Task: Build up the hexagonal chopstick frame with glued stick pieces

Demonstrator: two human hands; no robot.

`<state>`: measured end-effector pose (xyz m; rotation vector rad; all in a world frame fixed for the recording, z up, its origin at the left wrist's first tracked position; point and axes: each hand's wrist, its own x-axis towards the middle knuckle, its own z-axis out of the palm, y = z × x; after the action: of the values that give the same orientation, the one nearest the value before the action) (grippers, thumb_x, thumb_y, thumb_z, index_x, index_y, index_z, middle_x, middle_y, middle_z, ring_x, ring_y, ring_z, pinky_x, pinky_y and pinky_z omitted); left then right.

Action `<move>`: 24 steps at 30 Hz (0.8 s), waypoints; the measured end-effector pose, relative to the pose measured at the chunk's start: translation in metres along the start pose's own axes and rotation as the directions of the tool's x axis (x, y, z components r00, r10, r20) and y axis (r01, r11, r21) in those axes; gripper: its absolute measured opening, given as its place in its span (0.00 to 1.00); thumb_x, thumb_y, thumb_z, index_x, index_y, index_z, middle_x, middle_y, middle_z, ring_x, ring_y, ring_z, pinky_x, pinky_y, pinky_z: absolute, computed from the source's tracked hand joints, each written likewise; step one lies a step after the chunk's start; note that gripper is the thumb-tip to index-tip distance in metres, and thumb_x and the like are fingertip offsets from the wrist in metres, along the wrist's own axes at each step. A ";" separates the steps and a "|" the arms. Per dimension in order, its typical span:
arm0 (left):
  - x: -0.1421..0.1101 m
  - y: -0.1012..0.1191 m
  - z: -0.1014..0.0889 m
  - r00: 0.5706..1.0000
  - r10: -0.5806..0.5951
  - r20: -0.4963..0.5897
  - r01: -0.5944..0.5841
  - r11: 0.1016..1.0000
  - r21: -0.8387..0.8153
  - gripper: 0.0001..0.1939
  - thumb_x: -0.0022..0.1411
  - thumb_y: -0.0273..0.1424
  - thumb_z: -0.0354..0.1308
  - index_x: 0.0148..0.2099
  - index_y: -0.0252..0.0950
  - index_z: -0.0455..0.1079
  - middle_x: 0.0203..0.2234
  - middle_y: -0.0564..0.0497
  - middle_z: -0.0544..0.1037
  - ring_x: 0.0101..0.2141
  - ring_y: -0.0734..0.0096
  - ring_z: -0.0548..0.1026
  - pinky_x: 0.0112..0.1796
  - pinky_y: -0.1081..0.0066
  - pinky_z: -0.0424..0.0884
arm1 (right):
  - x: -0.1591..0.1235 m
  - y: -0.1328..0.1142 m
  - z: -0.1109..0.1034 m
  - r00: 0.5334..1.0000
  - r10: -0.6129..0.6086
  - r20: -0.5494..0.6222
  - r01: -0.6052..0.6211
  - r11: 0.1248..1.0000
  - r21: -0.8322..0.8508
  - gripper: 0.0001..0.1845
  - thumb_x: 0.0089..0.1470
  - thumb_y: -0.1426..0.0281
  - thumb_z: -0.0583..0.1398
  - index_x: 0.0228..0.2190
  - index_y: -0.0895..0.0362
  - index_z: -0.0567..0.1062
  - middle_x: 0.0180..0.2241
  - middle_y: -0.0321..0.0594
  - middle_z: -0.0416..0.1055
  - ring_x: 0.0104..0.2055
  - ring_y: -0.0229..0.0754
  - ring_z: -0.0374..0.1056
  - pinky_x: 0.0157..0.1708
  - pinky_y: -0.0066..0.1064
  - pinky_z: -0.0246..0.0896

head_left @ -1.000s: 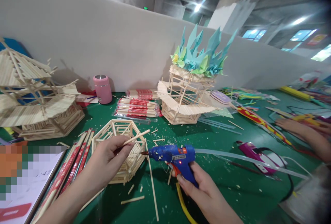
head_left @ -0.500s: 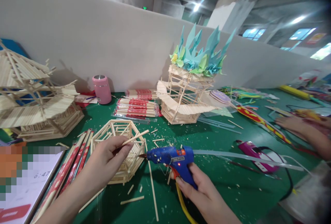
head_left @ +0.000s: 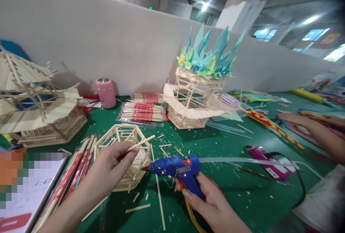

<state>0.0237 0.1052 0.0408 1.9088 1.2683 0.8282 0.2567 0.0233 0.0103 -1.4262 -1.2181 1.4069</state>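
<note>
My left hand (head_left: 115, 159) pinches a stick (head_left: 145, 140), its axis rising rightward, over the lattice frame (head_left: 132, 181). My right hand (head_left: 210, 202) grips the glue gun (head_left: 172, 166), nozzle leftward; label illegible. Screen (head_left: 35, 197): "6:47".

Thin pale wooden stick (head_left: 145, 141) slants up rightward over many-sided openwork frame of pale wooden sticks (head_left: 126, 183) on green desk (head_left: 223, 143). Blue plastic glue gun (head_left: 172, 166), red light (head_left: 185, 175) glowing, nozzle (head_left: 146, 168) pointing left near the frame.
</note>
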 end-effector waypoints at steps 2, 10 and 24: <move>0.000 0.000 0.000 1.000 0.001 0.002 -0.001 1.000 0.001 0.17 0.59 0.40 0.44 0.21 0.37 0.58 0.17 0.58 0.57 0.21 0.76 0.58 0.22 0.75 0.55 | 0.004 0.001 -0.002 1.000 0.004 0.003 -0.004 1.000 -0.017 0.23 0.50 0.54 0.59 0.43 0.55 0.69 0.37 0.42 0.72 0.42 0.45 0.66 0.46 0.36 0.60; 0.001 0.000 0.001 1.000 -0.007 0.009 0.007 1.000 -0.006 0.18 0.59 0.41 0.44 0.22 0.36 0.59 0.17 0.57 0.58 0.21 0.76 0.59 0.22 0.76 0.57 | 0.019 0.004 -0.006 0.998 -0.050 -0.035 0.050 0.999 0.002 0.18 0.54 0.56 0.57 0.43 0.54 0.67 0.40 0.41 0.71 0.47 0.47 0.63 0.49 0.38 0.56; 0.000 -0.001 0.000 1.000 -0.013 0.018 0.013 1.000 0.019 0.17 0.60 0.39 0.44 0.23 0.37 0.59 0.17 0.57 0.59 0.21 0.76 0.59 0.22 0.75 0.55 | 0.013 -0.002 -0.005 0.999 -0.031 -0.011 0.030 0.997 -0.074 0.24 0.53 0.54 0.56 0.47 0.54 0.65 0.42 0.43 0.71 0.48 0.47 0.64 0.49 0.37 0.57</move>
<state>0.0230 0.1056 0.0403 1.9168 1.2813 0.7933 0.2607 0.0363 0.0093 -1.4581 -1.2903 1.3433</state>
